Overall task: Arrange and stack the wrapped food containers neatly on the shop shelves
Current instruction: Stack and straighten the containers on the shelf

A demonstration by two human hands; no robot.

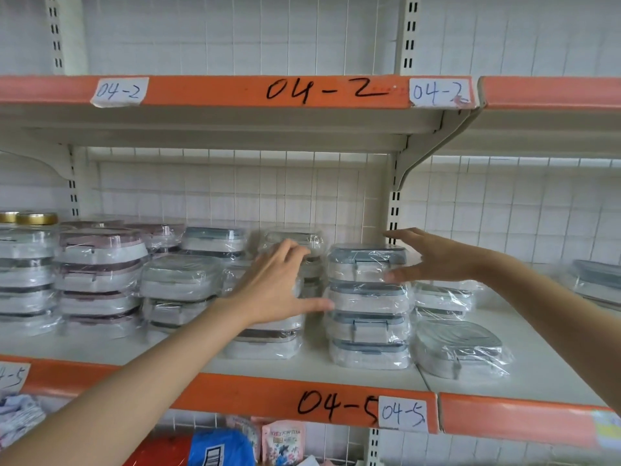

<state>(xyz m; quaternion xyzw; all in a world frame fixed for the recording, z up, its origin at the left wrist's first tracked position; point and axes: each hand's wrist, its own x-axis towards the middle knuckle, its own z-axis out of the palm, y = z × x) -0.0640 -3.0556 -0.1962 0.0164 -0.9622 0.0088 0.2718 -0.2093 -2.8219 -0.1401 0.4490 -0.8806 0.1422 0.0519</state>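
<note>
Shelf 04-5 (235, 368), near edge orange. Left hand (279, 284), grip wide, fingers spread flat on a stack of wrapped containers (265, 341). Just right: blue-lidded stack (369, 307), four high, long axis left-right. Right hand (433, 257), grip wide, holding nothing, flanks its top right, nearer. Tilted container (460, 348) crowds right.

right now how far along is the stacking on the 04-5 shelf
Mostly done: the pink-lidded wrapped container stacks and the four-high blue-lidded wrapped stack stand neat on the white shelf with the orange edge. In hand: the left hand rests on the middle stack, the right hand is open beside the blue stack's top. Left: the tilted wrapped container leaning at the right, unstacked.
</note>
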